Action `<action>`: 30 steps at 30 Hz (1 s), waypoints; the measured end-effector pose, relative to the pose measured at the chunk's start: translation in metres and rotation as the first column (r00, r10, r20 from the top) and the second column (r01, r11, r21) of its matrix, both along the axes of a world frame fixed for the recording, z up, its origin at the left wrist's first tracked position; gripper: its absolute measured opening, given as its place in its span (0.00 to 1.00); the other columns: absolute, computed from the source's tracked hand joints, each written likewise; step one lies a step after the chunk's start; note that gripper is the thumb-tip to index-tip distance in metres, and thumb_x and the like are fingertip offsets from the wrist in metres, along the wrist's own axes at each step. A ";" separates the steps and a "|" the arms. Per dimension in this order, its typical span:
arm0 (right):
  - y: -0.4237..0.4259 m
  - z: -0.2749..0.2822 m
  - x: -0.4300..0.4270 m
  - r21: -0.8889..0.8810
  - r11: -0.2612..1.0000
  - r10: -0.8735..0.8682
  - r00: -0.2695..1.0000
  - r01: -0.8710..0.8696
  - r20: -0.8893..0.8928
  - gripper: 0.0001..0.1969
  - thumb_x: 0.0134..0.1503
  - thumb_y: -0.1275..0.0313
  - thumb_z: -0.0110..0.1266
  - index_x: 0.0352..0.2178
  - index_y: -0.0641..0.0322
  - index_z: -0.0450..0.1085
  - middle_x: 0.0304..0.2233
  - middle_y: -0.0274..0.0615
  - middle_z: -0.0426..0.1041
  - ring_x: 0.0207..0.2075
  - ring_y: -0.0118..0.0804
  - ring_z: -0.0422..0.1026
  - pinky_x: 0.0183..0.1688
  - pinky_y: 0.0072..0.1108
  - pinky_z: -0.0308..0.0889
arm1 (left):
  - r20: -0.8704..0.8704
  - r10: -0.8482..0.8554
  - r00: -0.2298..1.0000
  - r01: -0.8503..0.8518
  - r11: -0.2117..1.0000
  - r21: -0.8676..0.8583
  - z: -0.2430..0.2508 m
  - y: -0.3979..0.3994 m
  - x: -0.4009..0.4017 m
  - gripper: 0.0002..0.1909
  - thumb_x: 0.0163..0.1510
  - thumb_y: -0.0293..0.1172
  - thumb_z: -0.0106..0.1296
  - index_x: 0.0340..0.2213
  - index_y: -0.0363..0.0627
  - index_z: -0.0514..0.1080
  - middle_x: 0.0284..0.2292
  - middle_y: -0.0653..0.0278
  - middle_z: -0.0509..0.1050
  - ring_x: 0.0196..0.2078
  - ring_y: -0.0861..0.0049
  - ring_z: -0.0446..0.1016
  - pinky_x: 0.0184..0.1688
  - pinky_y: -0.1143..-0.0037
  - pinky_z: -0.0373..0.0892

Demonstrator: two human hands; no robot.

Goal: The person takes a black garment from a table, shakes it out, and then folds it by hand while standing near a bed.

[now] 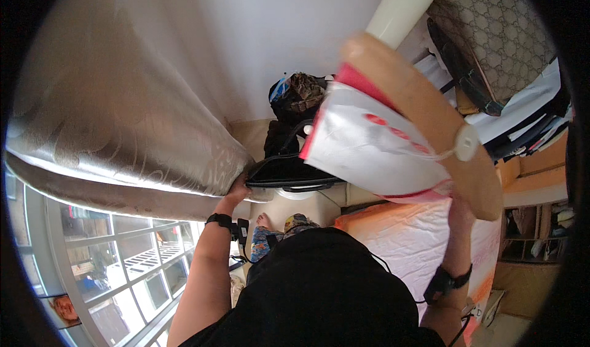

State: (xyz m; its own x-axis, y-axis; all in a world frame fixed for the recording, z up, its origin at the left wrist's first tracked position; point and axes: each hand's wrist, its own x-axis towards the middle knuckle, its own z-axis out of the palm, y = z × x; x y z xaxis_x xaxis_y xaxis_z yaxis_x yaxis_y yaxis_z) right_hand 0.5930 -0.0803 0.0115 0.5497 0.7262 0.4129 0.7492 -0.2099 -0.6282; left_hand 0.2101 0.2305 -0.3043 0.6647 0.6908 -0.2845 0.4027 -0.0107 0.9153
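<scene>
My left hand [239,189] is at the left end of a flat black case or bag [295,169], beside the lower edge of the curtain. Its fingers seem to grip that end, though they are partly hidden. My right hand [461,211] is raised on the right and holds a blurred brown kraft-coloured file pouch [428,103] with a round white button [467,142] and a string. Against the pouch is a white and red bag [378,135] bearing red print. It overlaps the right end of the black case.
A shiny patterned curtain [138,103] hangs on the left over a gridded window [133,255]. A dark bundle [297,96] lies by the wall. A pale pipe [405,10] runs above the pouch. An orange and white bedspread [396,236] covers a bed at right, near shelves [534,232].
</scene>
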 end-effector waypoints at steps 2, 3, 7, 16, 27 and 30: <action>-0.027 0.015 -0.005 0.052 0.980 -0.194 0.980 0.192 0.041 0.20 0.45 0.77 0.47 0.42 0.67 0.57 0.42 0.41 0.59 0.44 0.33 0.58 0.47 0.23 0.52 | -0.067 -0.027 0.997 0.035 0.992 0.118 0.023 -0.006 0.007 0.34 0.31 0.21 0.52 0.45 0.41 0.55 0.41 0.57 0.63 0.46 0.69 0.59 0.49 0.75 0.53; -0.038 0.018 -0.008 0.067 0.965 -0.257 0.965 0.254 0.050 0.19 0.44 0.79 0.47 0.41 0.67 0.57 0.41 0.41 0.60 0.43 0.34 0.58 0.46 0.22 0.53 | -0.069 -0.038 0.997 0.045 0.993 0.112 0.018 -0.005 0.006 0.34 0.31 0.21 0.52 0.45 0.41 0.55 0.41 0.57 0.63 0.46 0.69 0.59 0.49 0.75 0.53; -0.054 0.026 -0.026 0.330 0.912 -0.165 0.956 0.242 -0.244 0.17 0.43 0.81 0.48 0.39 0.67 0.60 0.39 0.41 0.62 0.41 0.32 0.61 0.43 0.20 0.56 | -0.117 -0.147 0.982 0.169 0.963 0.208 -0.021 0.000 -0.002 0.32 0.35 0.27 0.53 0.45 0.41 0.55 0.40 0.57 0.64 0.45 0.67 0.61 0.46 0.74 0.57; -0.069 -0.011 -0.014 0.088 0.884 -0.399 0.840 0.459 -0.367 0.06 0.43 0.79 0.50 0.26 0.68 0.65 0.23 0.30 0.66 0.24 0.19 0.61 0.28 0.12 0.58 | -0.178 -0.049 0.983 0.002 0.968 -0.253 -0.019 0.003 -0.005 0.24 0.37 0.23 0.49 0.39 0.37 0.57 0.23 0.56 0.69 0.23 0.73 0.70 0.24 0.77 0.67; -0.036 -0.071 0.019 -0.177 0.929 -0.363 0.889 0.324 -0.280 0.13 0.42 0.76 0.51 0.32 0.67 0.65 0.23 0.40 0.70 0.25 0.27 0.67 0.29 0.18 0.62 | -0.315 0.178 0.932 -0.339 0.735 -0.588 0.008 0.004 -0.010 0.05 0.47 0.31 0.35 0.23 0.46 0.59 0.12 0.66 0.59 0.13 0.79 0.57 0.18 0.76 0.61; -0.031 -0.086 0.035 -0.240 0.909 -0.389 0.899 0.340 -0.200 0.12 0.41 0.74 0.52 0.29 0.68 0.65 0.22 0.44 0.70 0.24 0.34 0.68 0.28 0.21 0.62 | -0.224 0.347 0.911 -0.383 0.506 -0.773 0.000 0.004 -0.016 0.09 0.49 0.36 0.34 0.21 0.47 0.58 0.11 0.68 0.56 0.11 0.79 0.55 0.15 0.77 0.57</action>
State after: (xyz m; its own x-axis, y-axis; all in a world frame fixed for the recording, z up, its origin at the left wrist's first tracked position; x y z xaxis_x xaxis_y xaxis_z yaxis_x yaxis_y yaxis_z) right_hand 0.6276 -0.1113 -0.0743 0.8547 0.5077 0.1082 0.4296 -0.5750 -0.6963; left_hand 0.1943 0.2346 -0.3039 0.3849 0.3562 -0.8515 0.2289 0.8569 0.4619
